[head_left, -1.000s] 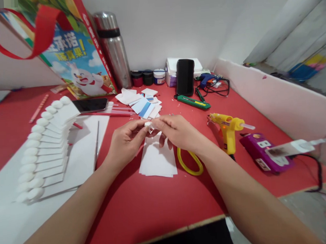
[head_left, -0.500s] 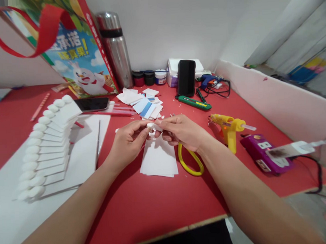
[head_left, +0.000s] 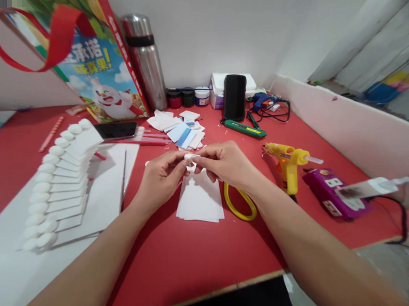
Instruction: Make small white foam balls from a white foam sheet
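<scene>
A small white piece (head_left: 191, 157), perhaps clay or foam, is pinched between the fingertips of both hands; its exact kind is hard to make out. My left hand (head_left: 162, 173) grips it from the left with thumb and forefinger. From the right, my right hand (head_left: 224, 163) closes its fingertips on the same piece. Below them, a few white paper sheets (head_left: 200, 201) lie stacked on the red table. Beside my right wrist rests a yellow ring-shaped tube (head_left: 228, 205). At the left, a fanned row of white cards (head_left: 67, 187) ends in round white discs (head_left: 43, 189).
A yellow glue gun (head_left: 287, 162) and a purple power strip (head_left: 333, 194) are at the right. Behind the hands lie paper scraps (head_left: 181, 131), a green cutter (head_left: 244, 129) and a standing black phone (head_left: 235, 96). A steel flask (head_left: 148, 64) and a gift bag (head_left: 101, 80) stand behind.
My right hand has shifted slightly left and its fingers have closed in over the white piece, covering more of it. My left hand stays nearly still.
</scene>
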`<state>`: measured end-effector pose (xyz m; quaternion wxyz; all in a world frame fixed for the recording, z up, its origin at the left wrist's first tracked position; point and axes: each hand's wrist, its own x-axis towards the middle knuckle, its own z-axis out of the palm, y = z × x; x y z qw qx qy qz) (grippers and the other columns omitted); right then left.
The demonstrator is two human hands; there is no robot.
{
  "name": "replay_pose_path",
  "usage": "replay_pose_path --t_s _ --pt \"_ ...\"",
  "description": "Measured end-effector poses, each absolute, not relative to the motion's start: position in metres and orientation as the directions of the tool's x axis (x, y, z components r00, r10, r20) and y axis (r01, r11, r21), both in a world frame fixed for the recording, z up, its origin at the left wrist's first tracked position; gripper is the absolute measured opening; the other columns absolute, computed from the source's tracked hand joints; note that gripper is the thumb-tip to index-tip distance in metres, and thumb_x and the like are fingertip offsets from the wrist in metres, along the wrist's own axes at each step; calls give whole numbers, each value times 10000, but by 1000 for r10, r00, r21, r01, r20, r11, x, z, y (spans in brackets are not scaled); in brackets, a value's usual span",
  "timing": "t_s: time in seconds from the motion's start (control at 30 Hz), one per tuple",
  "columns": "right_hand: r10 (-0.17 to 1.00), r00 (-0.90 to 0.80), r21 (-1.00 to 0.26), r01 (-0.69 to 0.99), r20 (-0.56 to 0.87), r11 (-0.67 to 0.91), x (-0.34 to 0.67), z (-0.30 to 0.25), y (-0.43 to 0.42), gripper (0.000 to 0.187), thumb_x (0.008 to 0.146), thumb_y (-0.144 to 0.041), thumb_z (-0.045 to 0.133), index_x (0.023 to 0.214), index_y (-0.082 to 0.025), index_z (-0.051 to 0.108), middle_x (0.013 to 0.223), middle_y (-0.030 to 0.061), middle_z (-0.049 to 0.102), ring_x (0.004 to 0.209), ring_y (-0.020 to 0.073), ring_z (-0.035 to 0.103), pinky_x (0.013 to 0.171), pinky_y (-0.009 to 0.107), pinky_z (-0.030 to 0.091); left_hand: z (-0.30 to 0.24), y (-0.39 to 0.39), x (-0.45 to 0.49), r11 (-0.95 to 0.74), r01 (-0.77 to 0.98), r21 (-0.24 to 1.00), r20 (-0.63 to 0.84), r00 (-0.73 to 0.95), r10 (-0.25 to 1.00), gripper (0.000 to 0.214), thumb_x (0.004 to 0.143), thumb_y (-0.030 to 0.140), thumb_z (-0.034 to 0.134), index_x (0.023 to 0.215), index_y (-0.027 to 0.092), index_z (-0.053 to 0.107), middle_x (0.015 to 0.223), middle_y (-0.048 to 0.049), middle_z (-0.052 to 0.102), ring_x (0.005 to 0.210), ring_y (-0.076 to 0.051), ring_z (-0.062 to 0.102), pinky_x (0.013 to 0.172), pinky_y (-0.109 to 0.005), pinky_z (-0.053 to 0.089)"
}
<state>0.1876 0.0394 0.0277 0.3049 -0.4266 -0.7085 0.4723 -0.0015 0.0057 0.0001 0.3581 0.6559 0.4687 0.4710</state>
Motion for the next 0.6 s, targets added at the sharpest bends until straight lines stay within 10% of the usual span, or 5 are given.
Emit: replay_pose_path --t_s 0.23,0.6 --pt "837 -456 -650 544 302 531 181 27 32 341 966 -252 535 651 -157 624 536 -12 588 494 84 483 558 236 345 -3 6 6 -190 95 977 190 6 982 253 880 337 701 1054 162 760 909 -58 762 746 -170 708 752 -301 593" --pt "781 -491 -505 597 385 624 175 21 29 341 961 -180 455 633 -163 548 650 32 635 592 114 491 611 267 329 -7 -2 17 -312 219 924 339 -97 936 209 900 309 688 1051 197 780 1000 -47 797 825 -193 746 805 -328 621"
